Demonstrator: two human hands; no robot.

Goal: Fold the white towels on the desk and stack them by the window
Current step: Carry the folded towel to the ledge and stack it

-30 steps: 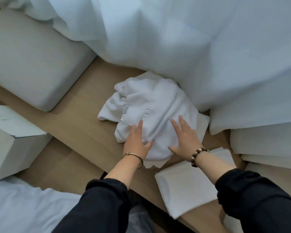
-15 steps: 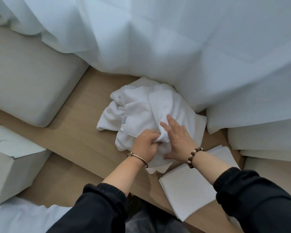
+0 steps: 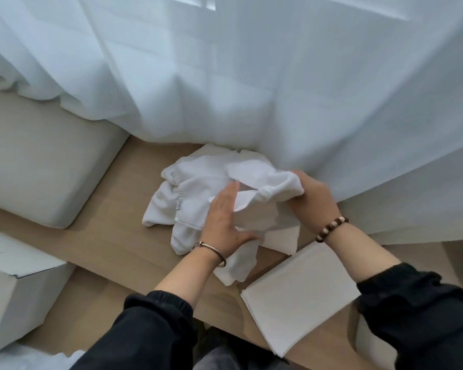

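A heap of crumpled white towels [image 3: 195,193] lies on the wooden desk [image 3: 112,225], right below the sheer curtain. My right hand [image 3: 312,196] grips a bunched fold of the top towel [image 3: 267,182] and holds it lifted a little above the heap. My left hand [image 3: 222,220] lies with straight fingers against that towel's near side, thumb spread to the right. A flat folded white towel [image 3: 300,297] sits at the desk's front edge, to the right of my left forearm.
A sheer white curtain [image 3: 251,76] hangs over the window along the desk's far side and drapes onto it at the right. A grey cushion [image 3: 40,166] lies at the left. A white box [image 3: 14,287] stands at the lower left.
My right hand has taken hold of a towel fold and pulled it up and to the right. My left hand has let go and opened flat. The camera has tilted up toward the curtain.
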